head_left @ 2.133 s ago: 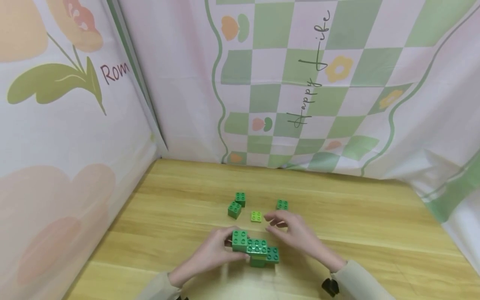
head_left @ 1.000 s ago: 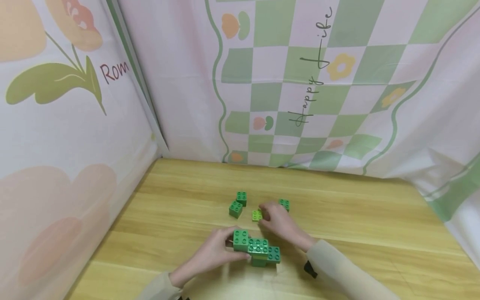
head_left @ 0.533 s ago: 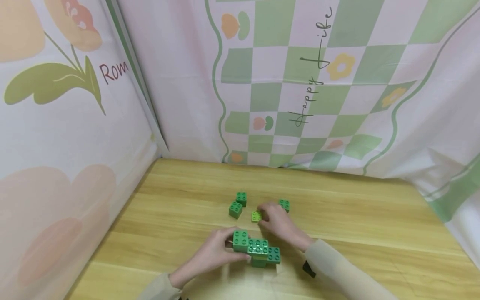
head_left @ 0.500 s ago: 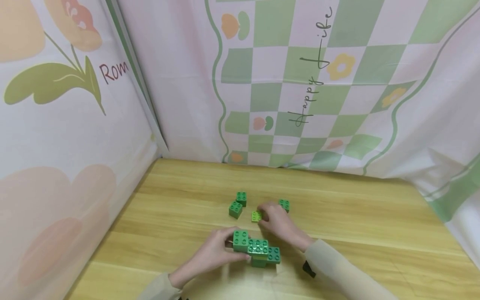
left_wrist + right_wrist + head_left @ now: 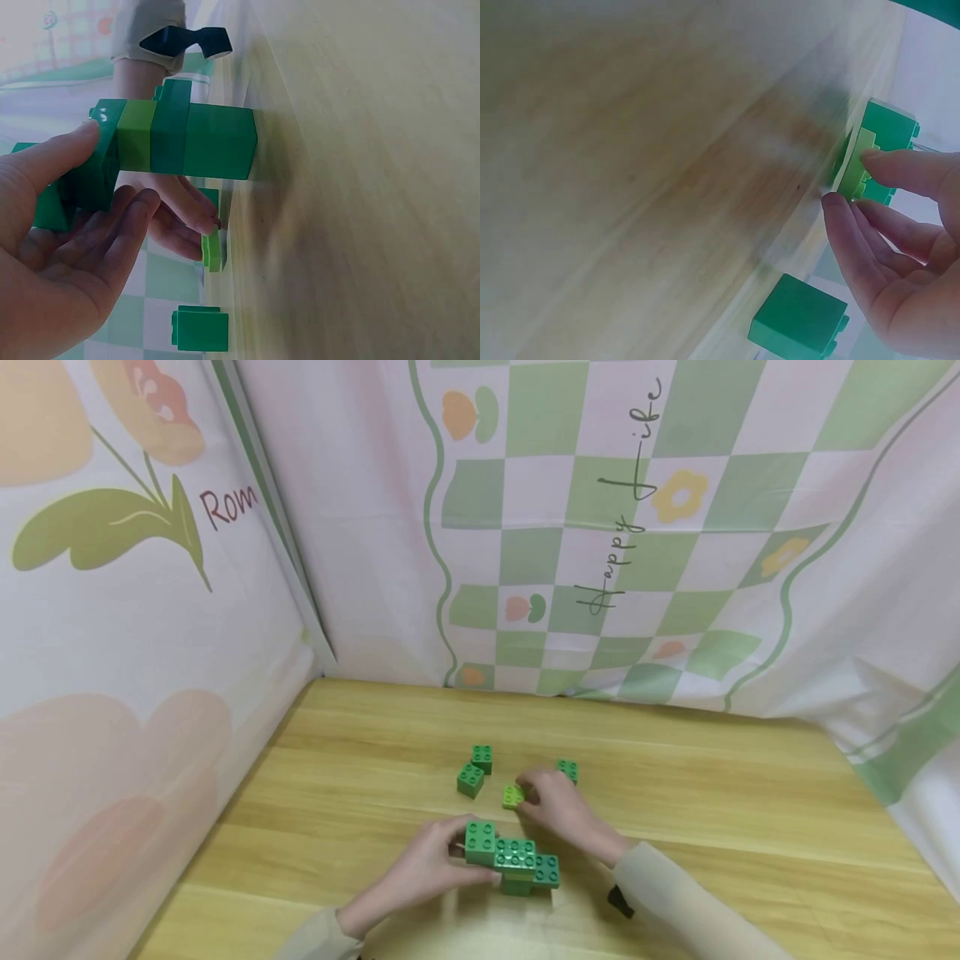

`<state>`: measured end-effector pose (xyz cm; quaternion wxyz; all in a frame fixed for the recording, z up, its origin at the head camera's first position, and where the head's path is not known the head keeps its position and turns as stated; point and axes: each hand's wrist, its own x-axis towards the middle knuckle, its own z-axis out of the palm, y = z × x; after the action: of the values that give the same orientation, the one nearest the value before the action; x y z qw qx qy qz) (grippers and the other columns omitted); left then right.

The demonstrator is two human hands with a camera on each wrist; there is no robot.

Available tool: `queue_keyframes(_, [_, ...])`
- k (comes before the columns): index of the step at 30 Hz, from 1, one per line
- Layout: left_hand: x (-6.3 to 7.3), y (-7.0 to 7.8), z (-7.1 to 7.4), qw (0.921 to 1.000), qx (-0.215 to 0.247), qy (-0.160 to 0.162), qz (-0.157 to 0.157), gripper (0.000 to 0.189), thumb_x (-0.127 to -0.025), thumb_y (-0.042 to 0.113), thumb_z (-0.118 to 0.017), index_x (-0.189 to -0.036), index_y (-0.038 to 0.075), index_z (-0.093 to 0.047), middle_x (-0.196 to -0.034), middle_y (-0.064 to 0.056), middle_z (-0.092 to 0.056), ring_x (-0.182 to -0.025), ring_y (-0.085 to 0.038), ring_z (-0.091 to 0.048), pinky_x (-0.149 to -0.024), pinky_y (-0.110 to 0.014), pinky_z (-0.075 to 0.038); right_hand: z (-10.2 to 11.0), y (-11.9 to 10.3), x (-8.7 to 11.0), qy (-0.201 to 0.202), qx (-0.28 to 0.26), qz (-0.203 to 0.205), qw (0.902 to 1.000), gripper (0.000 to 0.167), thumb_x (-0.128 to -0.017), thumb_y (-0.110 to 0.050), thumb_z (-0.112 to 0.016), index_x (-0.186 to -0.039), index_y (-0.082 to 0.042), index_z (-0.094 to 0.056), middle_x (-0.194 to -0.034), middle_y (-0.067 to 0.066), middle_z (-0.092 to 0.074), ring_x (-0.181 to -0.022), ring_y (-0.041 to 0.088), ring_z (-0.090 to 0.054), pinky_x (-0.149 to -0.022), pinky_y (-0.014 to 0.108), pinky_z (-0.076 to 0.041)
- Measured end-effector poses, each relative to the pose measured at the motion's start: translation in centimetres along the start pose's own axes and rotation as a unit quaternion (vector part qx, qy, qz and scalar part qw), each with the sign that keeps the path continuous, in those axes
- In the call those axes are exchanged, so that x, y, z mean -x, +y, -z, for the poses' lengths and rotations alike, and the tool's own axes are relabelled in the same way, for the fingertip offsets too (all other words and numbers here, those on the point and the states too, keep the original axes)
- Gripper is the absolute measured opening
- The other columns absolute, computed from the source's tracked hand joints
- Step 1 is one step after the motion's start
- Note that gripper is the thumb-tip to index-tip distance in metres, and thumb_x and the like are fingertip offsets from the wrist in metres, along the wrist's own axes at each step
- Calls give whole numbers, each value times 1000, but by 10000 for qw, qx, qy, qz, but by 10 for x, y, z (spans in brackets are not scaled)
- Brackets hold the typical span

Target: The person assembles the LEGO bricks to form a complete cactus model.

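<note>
My left hand [image 5: 427, 867] grips a stack of Duplo-style building bricks [image 5: 515, 857], its thumb on the near side and its fingers behind. The stack is mostly dark green with one olive-lime layer, seen side-on in the left wrist view. A 2x2 brick sticks out at its upper left and another at its lower right. Just beyond the stack, my right hand [image 5: 558, 803] pinches a thin lime-green 2x2 brick [image 5: 857, 165] between thumb and fingertips. This brick is at or barely above the tabletop; the right wrist view shows a dark shadow beside it.
Two green 2x2 bricks, one nearer [image 5: 470, 781] and one farther [image 5: 482, 758], stand close together left of the lime brick. Another green brick [image 5: 567, 770] stands behind my right hand. Printed curtains [image 5: 390, 568] border the wooden table [image 5: 360, 718] at the back and left.
My right hand has moved left and taken hold of the lime brick. In the last half second that brick has shifted slightly towards me. The left hand and stack stay in place.
</note>
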<state>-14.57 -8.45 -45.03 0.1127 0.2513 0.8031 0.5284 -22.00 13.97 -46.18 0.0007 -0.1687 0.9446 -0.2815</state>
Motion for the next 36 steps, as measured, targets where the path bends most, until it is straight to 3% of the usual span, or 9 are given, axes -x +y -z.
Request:
queue_keyframes(8, [1,0,-2,10000,-9,7,71,44,-75,23,-85,-114,11,-67,-104,-7,-74,-87,1,-67,-79,-14,-57,6,3,9,-1,-57,217,9997,32,-78,-1,-77,-108,4,-69,-101,18,-73,-82,19,-70,-72,28,-62])
queue_keyframes(19, [0,-3,-5,10000,-13,22,50,43,-75,20,-85,-113,11,-67,-105,-8,-74,-88,0,-66,-80,-15,-57,19,6,25,477,111,1272,9907,25,-76,1,-76,-100,3,-71,-94,16,-73,-76,21,-69,-66,18,-59])
queue_keyframes(36, [0,-12,-11,9990,423,-112,74,49,-76,22,-84,-121,13,-65,-113,-7,-74,-94,-3,-69,-84,-16,-57,38,-2,56,550,14,1613,9854,25,-76,2,-77,-100,2,-70,-93,13,-71,-75,19,-68,-67,18,-61])
